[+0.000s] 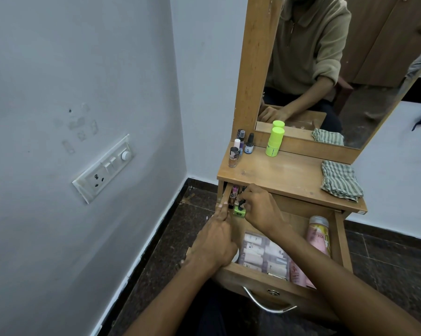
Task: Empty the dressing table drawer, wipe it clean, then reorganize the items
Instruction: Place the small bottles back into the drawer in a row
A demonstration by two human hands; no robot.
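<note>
The wooden drawer of the dressing table is pulled out towards me. My right hand pinches the black cap of a green nail polish bottle at the drawer's back left corner. My left hand rests on the drawer's left wall, fingers along the rim. A few small bottles stand behind the green one. A clear pouch of small tubes and a pink bottle lie in the drawer. On the tabletop stand several nail polish bottles and a lime-green container.
A folded green-striped cloth lies on the tabletop's right side. The mirror rises behind it. A wall with a switch and socket plate is close on the left. The drawer has a metal handle at the front. Dark tiled floor surrounds the table.
</note>
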